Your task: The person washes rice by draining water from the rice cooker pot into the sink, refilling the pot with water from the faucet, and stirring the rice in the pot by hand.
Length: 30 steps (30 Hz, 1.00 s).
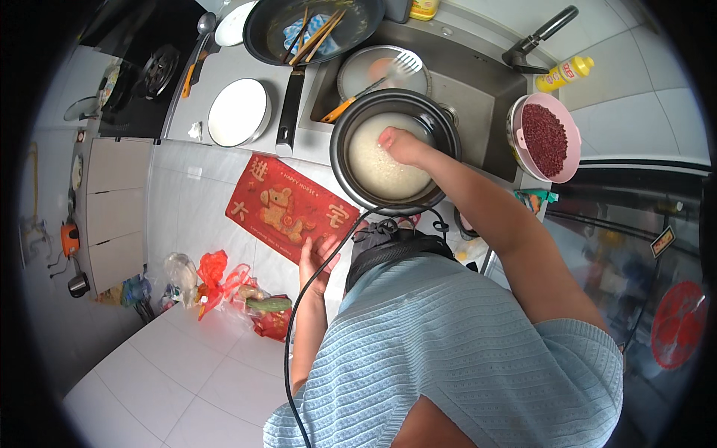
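Note:
A dark rice-cooker inner pot sits at the front edge of the sink, partly over it. White rice lies in cloudy water inside. My right hand reaches into this pot, its fingers curled at the rice and partly hidden by the water. My left hand hangs lower down at my side, palm up and fingers apart, holding nothing. Behind it on the floor lies a red mat with a horse picture and writing. A black cable crosses in front of that hand.
In the sink, a slotted turner rests across a round vessel. A wok holds chopsticks and a cloth. A white bowl stands left. Pink colander with red beans and a faucet are right.

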Motion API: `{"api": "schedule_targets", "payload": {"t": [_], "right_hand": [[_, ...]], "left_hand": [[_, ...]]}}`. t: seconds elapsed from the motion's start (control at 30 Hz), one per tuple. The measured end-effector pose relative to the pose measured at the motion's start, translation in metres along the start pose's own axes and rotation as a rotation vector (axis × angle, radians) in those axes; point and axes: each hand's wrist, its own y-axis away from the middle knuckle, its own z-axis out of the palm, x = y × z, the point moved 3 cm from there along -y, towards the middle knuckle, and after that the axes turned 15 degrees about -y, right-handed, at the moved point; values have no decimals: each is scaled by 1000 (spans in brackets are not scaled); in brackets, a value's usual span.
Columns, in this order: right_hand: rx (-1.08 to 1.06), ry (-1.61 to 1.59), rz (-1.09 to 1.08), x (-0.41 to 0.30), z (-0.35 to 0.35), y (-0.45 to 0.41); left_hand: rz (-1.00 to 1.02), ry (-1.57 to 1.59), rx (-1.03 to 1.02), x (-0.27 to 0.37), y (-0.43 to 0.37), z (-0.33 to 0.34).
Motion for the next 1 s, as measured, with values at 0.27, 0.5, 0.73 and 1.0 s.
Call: {"api": "schedule_targets", "payload": {"t": [0.27,0.5,0.73,1.0], "right_hand": [[-170,183,-24,-1,4,8],[-141,252,9,-10,7,18],[-118,297,-22,-12,8,20],[-143,322,-33,-22,8,29]], "left_hand": [[-47,92,110,-27,5,-38],[-30,101,161,-36,8,-50],[-34,106,182,-40,11,-55],[-50,118,190,-47,12,-63]]}}
